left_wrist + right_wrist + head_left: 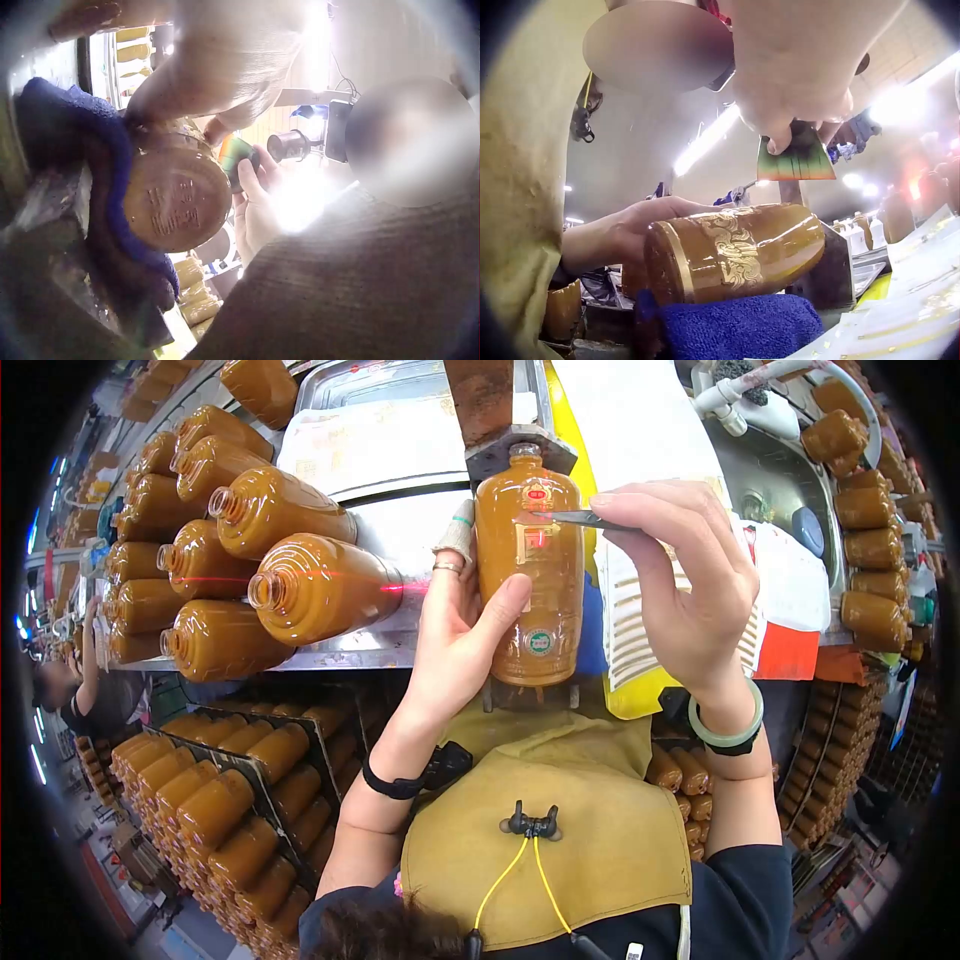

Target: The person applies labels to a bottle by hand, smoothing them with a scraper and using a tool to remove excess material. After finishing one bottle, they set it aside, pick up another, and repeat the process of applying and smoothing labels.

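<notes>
An amber glass bottle [555,585] lies on its side in front of me, its neck pointing away, with red and gold decoration and a small round green label. My left hand [455,625] holds it from the left, thumb over the top; one finger wears a pale cover. Between thumb and fingers, my right hand [695,575] pinches a thin scraper [590,518], its edge over the bottle's upper decoration. In the right wrist view the scraper blade [795,163] appears green and orange, above the bottle. Gold scrollwork shows there, and a blue towel [742,326] lies under the bottle.
Several amber bottles [325,588] stand on the metal table at left. Stacked bottles [215,800] fill racks below. A white ribbed sheet [635,615] lies right of the bottle, near a metal sink [790,480]. A dark block [500,450] meets the bottle's neck.
</notes>
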